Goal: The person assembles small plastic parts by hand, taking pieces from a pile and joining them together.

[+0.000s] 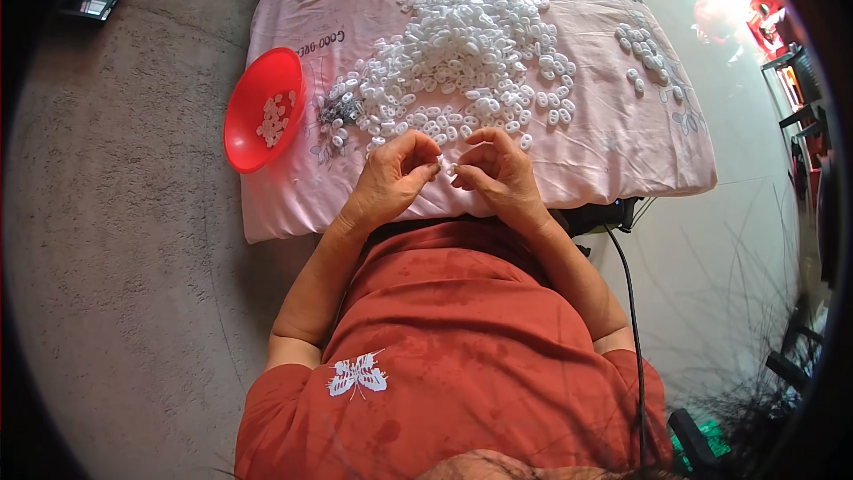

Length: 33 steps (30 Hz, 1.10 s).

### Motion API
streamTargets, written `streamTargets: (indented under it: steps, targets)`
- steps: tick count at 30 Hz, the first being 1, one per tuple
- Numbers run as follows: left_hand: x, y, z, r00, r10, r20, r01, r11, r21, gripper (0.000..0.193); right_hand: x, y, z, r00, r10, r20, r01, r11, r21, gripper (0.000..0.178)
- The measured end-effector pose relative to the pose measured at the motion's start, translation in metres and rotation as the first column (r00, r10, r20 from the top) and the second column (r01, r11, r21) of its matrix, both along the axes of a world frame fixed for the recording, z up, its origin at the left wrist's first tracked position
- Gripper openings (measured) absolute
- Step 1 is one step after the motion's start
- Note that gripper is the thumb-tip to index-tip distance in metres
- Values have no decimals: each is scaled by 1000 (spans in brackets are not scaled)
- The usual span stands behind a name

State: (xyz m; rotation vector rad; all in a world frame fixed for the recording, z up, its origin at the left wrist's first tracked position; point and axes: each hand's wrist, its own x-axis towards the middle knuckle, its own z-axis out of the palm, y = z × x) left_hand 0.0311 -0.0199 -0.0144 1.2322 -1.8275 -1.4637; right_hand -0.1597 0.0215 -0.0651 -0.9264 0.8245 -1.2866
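My left hand and my right hand meet above the near edge of the cloth-covered table, thumbs and forefingers pinched. A small white piece shows at the tips of my right fingers. Another bit of white sits at my left fingertips; whether the two are joined I cannot tell. Just beyond my hands spreads a large heap of white oval plastic pieces with two holes. To the left of the heap's near end lies a small pile of thin dark grey parts, too fine to make out.
A red bowl with several small white pieces in it is at the table's left edge. A separate cluster of white pieces lies on the right of the pink cloth. A black cable hangs by my right arm.
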Motion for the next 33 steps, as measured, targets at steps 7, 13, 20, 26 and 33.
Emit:
streamTargets:
  steps: [7,13,20,26,33]
  targets:
    - [0,-1,-2,999,-37,28,38,999,-5,12,-1,0,-1,998,31,-53,-31,999,-8,33]
    - [-1,-1,-3,998,-52,40,52,999,-15,12,0,0,-4,998,41,-50,-42,999,-17,33]
    - [-5,0,4,996,-55,63,57,998,-26,12,-1,0,-1,996,51,-79,-54,998,-30,32]
    - [-9,-1,16,971,-123,204,154,978,-142,13,-1,-1,-6,993,77,-90,-82,995,-63,32]
    - [-13,-2,25,949,-171,265,233,947,-222,14,-3,0,-3,992,92,-83,-99,992,-80,35]
